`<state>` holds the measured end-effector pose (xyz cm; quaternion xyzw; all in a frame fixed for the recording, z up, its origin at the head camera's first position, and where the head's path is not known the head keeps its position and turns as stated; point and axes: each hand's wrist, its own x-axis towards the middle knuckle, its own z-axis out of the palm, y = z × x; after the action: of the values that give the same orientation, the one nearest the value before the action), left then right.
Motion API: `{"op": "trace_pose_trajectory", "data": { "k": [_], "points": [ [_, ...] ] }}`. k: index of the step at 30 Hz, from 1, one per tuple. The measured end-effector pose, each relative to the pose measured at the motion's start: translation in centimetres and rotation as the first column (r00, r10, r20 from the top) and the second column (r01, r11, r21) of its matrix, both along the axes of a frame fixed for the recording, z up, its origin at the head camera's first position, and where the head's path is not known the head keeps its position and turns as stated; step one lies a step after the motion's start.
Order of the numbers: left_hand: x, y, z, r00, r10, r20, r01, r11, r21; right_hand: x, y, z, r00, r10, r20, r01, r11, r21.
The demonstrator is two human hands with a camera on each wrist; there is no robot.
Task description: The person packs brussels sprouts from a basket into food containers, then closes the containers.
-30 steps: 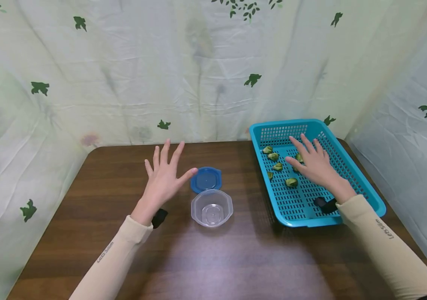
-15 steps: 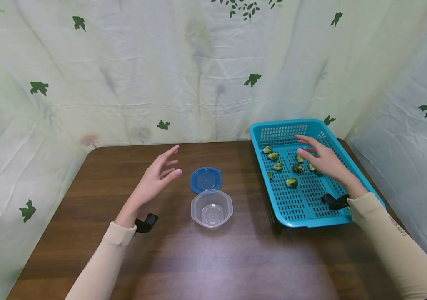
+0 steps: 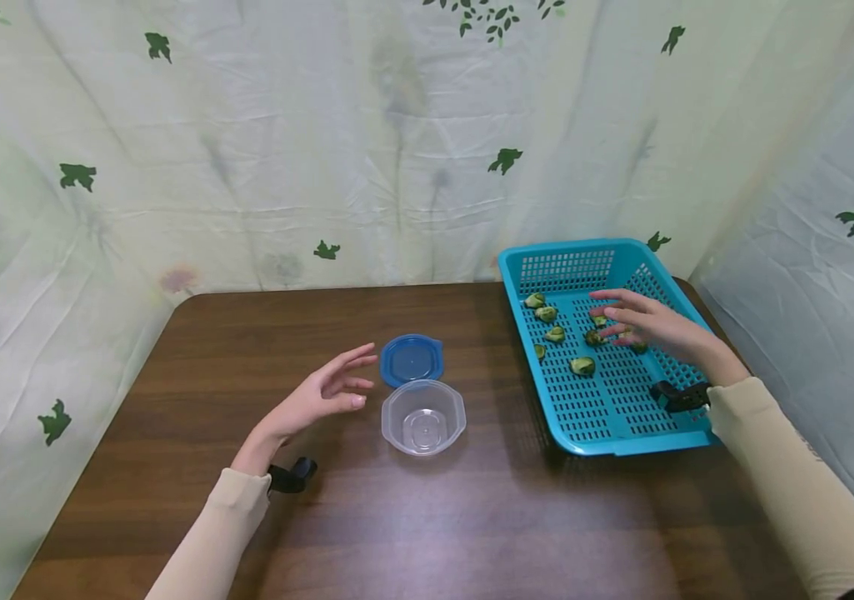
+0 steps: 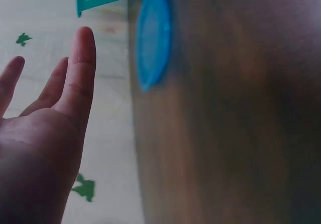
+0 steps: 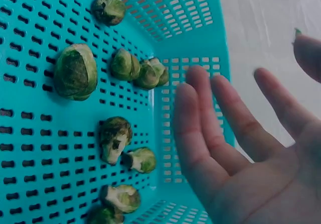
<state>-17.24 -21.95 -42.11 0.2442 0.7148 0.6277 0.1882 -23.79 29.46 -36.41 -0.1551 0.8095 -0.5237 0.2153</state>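
Observation:
My left hand (image 3: 312,402) hovers over the table just left of a clear plastic container (image 3: 424,418), its fingers loosely bent and nothing in them. Behind the container lies a blue lid (image 3: 412,360), also visible in the left wrist view. Above a blue perforated basket (image 3: 584,417) hangs my right hand (image 3: 655,325), fingers relaxed and holding nothing. Several Brussels sprouts (image 5: 76,72) lie scattered on the basket floor. In the right wrist view the fingers (image 5: 188,128) stay apart from them. From the head view, this hand partly covers a few sprouts.
The brown wooden table (image 3: 427,533) carries the basket at its right side. A pale curtain (image 3: 262,167) with green leaf shapes stands behind the table's back edge and along both sides.
My left hand has turned from spread fingers to a side-on pose and come down toward the container. The right hand has also turned, its fingers drawing closer together over the basket.

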Motion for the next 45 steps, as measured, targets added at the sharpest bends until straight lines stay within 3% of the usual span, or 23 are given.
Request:
{"op": "trace_pose_trajectory", "data": {
  "k": [7, 19, 37, 45],
  "points": [
    [0.8, 1.0, -2.0, 0.996, -0.050, 0.067, 0.050, 0.999, -0.001, -0.5, 0.6, -0.6, 0.988, 0.035, 0.150, -0.033, 0.999, -0.021],
    [2.0, 2.4, -3.7, 0.991, -0.106, 0.078, 0.108, 0.994, -0.021, -1.0, 1.0, -1.8, 0.962, 0.071, 0.263, -0.076, 0.997, 0.008],
    [2.5, 3.7, -4.5, 0.994, -0.087, 0.074, 0.092, 0.993, -0.075, -2.0, 0.6, -3.8, 0.916, 0.123, 0.382, -0.153, 0.987, 0.048],
    [2.6, 3.9, -4.4, 0.994, -0.073, 0.082, 0.079, 0.994, -0.069, -2.3, 0.2, -4.5, 0.918, 0.138, 0.372, -0.174, 0.983, 0.066]
  ]
}}
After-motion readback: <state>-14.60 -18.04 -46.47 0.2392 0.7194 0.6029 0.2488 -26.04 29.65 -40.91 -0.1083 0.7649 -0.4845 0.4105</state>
